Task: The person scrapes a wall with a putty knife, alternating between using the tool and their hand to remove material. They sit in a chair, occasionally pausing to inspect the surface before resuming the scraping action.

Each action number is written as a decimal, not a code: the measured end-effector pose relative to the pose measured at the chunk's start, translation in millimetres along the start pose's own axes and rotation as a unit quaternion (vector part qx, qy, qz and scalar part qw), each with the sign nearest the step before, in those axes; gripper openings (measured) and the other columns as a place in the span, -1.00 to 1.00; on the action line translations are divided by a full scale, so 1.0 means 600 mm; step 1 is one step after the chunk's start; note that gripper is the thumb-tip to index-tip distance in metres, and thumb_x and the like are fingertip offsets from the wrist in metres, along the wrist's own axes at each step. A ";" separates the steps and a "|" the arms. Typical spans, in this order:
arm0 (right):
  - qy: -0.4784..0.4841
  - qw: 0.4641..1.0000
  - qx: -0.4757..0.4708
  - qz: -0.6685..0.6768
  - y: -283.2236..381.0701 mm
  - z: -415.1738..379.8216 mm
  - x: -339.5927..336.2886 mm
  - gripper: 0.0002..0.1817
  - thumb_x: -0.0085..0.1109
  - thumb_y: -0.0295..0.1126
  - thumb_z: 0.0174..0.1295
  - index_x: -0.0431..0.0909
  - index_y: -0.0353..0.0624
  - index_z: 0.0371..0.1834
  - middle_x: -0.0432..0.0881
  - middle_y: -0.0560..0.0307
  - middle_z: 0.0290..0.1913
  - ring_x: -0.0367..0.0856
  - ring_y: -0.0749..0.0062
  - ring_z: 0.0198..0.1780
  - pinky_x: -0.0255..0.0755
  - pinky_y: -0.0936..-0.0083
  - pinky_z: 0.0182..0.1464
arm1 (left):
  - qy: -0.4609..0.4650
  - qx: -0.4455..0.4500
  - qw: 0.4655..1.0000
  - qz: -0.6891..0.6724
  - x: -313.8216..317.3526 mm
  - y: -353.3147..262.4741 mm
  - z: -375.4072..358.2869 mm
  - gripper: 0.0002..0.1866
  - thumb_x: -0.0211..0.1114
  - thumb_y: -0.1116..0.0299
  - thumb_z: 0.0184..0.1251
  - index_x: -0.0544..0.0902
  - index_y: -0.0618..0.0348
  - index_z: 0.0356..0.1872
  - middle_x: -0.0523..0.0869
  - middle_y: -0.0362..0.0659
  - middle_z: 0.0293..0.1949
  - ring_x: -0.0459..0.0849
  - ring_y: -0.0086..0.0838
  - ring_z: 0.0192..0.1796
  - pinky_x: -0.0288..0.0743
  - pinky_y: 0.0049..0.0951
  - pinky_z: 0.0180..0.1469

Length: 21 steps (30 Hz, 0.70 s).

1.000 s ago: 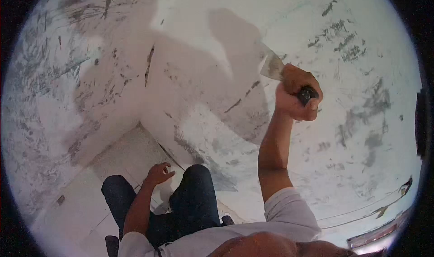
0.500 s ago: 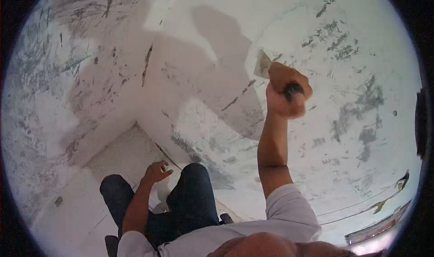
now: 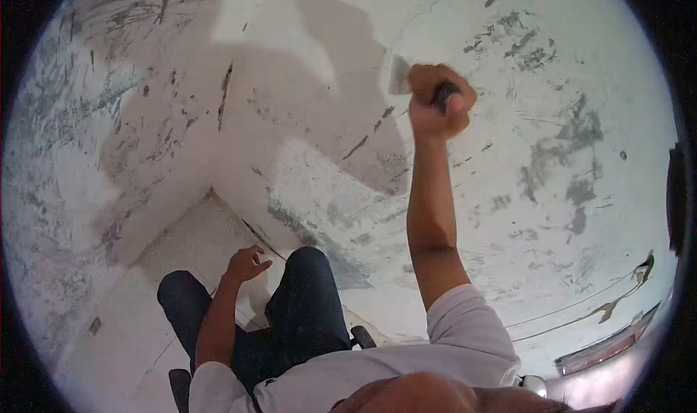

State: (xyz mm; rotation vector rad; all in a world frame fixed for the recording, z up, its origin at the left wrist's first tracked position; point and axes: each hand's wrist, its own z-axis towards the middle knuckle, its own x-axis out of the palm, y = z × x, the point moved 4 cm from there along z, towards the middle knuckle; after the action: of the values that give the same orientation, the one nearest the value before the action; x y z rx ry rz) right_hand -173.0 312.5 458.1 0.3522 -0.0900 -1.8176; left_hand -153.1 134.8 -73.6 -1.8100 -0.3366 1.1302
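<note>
My right hand (image 3: 441, 102) is closed around the dark handle of a scraper, with the arm stretched up to the wall. The scraper's flat blade (image 3: 400, 76) points left from the fist and lies against or very close to the patchy white wall (image 3: 508, 130). My left hand (image 3: 247, 263) hangs above the floor near my knees, its fingers loosely curled and apart, with nothing visible in them.
The wall's corner meets the pale floor (image 3: 196, 231) in front of my bent knees. A dark framed opening (image 3: 606, 351) is at the lower right, with a loose cable (image 3: 566, 326) along the wall near it. Dark scuffs and patches mark both walls.
My right hand and the scraper have moved up and slightly left in the view. The view has shifted slightly. My left hand has barely moved.
</note>
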 end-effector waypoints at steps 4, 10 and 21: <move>0.107 0.994 0.009 0.013 -0.019 -0.159 0.055 -0.34 0.19 0.17 0.21 0.30 -0.26 -0.66 0.21 0.22 -0.67 0.14 0.46 -0.60 0.00 0.43 -0.52 | -0.025 0.015 1.000 -0.002 -0.005 -0.017 0.004 -0.47 0.41 -0.06 0.12 0.63 0.17 -0.06 0.71 -0.10 -0.37 0.70 -0.26 -0.26 0.55 -0.19 -0.08; 0.177 0.922 0.328 -0.103 -0.093 -0.572 0.191 -0.85 0.24 -0.50 0.16 0.44 -0.26 -0.44 0.41 0.10 -0.60 0.44 0.41 -0.54 0.33 0.46 -0.42 | -0.019 0.010 0.997 0.080 -0.017 0.002 0.025 -0.62 0.34 0.04 0.11 0.73 0.20 -0.30 0.74 -0.01 -0.33 0.73 -0.14 -0.22 0.58 -0.16 -0.12; 0.133 0.902 0.382 -0.149 -0.002 -0.879 0.246 -0.81 0.09 -0.34 0.39 0.44 -0.24 -0.29 0.41 -0.03 -0.42 0.45 0.19 -0.40 0.34 0.27 -0.28 | 0.334 -0.222 0.916 0.019 0.016 0.014 -0.062 -0.62 0.08 0.16 0.38 0.67 0.25 -0.05 0.76 -0.05 -0.12 0.73 -0.23 -0.08 0.58 -0.15 -0.02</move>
State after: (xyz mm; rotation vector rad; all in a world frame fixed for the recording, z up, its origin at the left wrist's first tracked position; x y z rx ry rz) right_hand -58.2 235.9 -71.9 1.2209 -0.5962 -1.9526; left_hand -119.9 115.5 -81.1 -2.4849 -0.1513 0.4086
